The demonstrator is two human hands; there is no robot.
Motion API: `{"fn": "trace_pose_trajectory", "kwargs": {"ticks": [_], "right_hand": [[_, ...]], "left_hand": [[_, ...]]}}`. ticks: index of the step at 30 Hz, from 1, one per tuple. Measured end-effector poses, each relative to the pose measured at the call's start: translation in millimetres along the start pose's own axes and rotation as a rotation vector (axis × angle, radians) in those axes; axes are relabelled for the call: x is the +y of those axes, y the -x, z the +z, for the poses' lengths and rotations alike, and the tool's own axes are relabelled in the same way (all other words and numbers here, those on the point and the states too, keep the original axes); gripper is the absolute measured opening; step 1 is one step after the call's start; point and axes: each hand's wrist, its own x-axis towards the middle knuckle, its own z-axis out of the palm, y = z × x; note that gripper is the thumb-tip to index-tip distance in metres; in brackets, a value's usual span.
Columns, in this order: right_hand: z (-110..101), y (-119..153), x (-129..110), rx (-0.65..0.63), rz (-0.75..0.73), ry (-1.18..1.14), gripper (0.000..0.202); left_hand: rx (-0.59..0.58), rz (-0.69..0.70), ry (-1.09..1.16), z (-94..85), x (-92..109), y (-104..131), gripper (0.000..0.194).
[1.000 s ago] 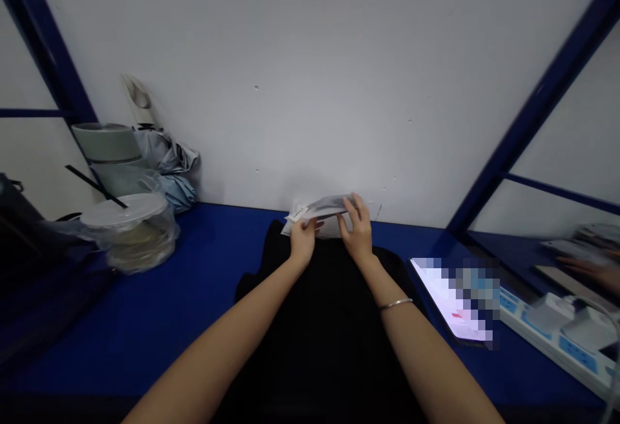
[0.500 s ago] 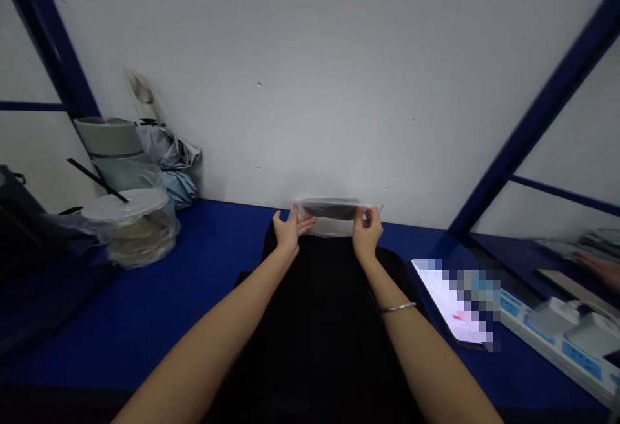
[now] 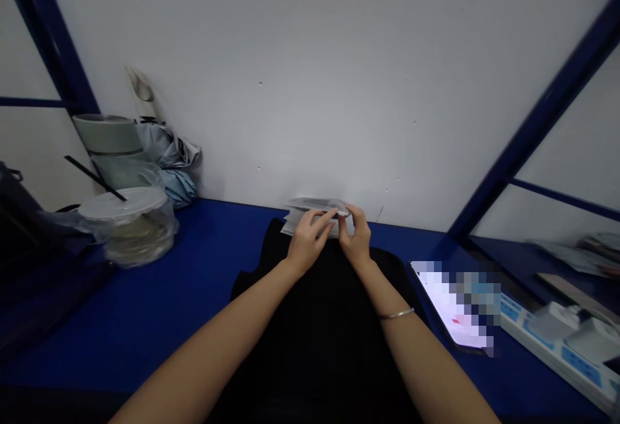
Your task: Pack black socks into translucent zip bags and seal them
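A thin whitish pouch or folded sheet (image 3: 314,204), with layered edges fanning out on its left, is held up at the far end of a black cloth item (image 3: 320,320). Its exact kind is unclear. My right hand (image 3: 356,236) pinches the right end between thumb and fingers. My left hand (image 3: 306,243) lies across the front, its thumb and fingers closed on the same sheet close to the right fingertips. Part of the sheet is hidden behind both hands.
On the blue table (image 3: 203,295), a lidded cup in a plastic bag (image 3: 140,236), a pale green container (image 3: 109,136) and a folded umbrella (image 3: 169,152) stand left. A lit phone (image 3: 445,307) and power strip (image 3: 557,340) lie right. A white wall (image 3: 329,88) rises behind.
My left hand has moved right from the sheet's left end towards my right hand, which has shifted slightly left. The sheet, spread open between them before, is now bunched at its right end.
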Motion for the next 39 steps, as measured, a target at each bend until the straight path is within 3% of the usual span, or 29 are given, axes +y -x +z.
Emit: {"fn": "trace_pose_trajectory", "kwargs": {"ticks": [9, 15, 21, 25, 32, 39], "right_hand": [[2, 0, -11, -0.147, -0.059, -0.058, 0.028], [4, 1, -11, -0.028, -0.043, 0.096, 0.023], [5, 4, -18, -0.021, 0.181, -0.007, 0.026], [4, 0, -19, 0.108, 0.381, -0.169, 0.023], [1, -7, 9, 0.389, 0.618, -0.310, 0.022], [-2, -7, 23, 0.480, 0.744, -0.399, 0.025]], "left_hand": [[-0.001, 0.012, -0.224, -3.1, 5, 0, 0.023], [0.037, -0.054, -0.237, -2.9, 3, -1, 0.022], [-0.059, -0.071, -0.374, -13.9, -2, -9, 0.022], [-0.099, -0.187, -0.421, -15.9, -9, -10, 0.020], [-0.190, -0.467, -0.401, -16.1, -19, -11, 0.016], [-0.173, -0.525, -0.398, -18.0, -21, -11, 0.014]]}}
